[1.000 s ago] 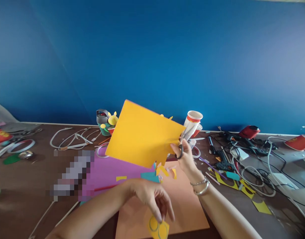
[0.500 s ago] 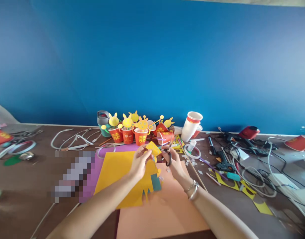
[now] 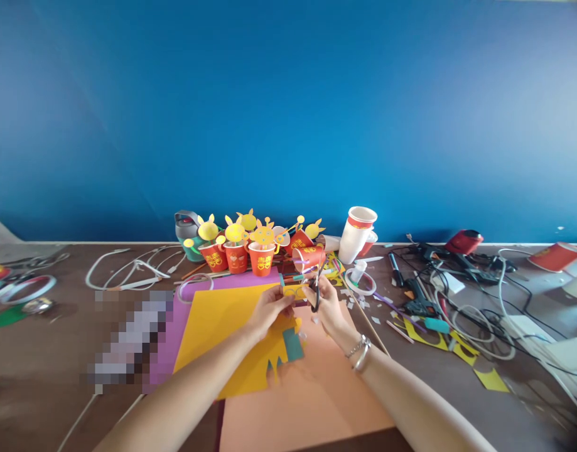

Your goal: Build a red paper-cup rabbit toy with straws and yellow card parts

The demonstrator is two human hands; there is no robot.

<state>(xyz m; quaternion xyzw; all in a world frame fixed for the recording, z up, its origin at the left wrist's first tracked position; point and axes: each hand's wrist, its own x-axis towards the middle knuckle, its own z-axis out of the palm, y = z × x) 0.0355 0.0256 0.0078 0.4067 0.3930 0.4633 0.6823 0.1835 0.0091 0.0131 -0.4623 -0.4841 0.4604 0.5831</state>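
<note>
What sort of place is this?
Likely a craft workspace, at a table against a blue wall. Signs: scissors in the right hand, a large yellow sheet with cut edges, and red cups with yellow paper figures.

I'm looking into a craft workspace: a brown counter along a blue wall, scissors at the centre, a yellow sheet lower left of centre, decorated red cups above it, a glue gun at right.
</note>
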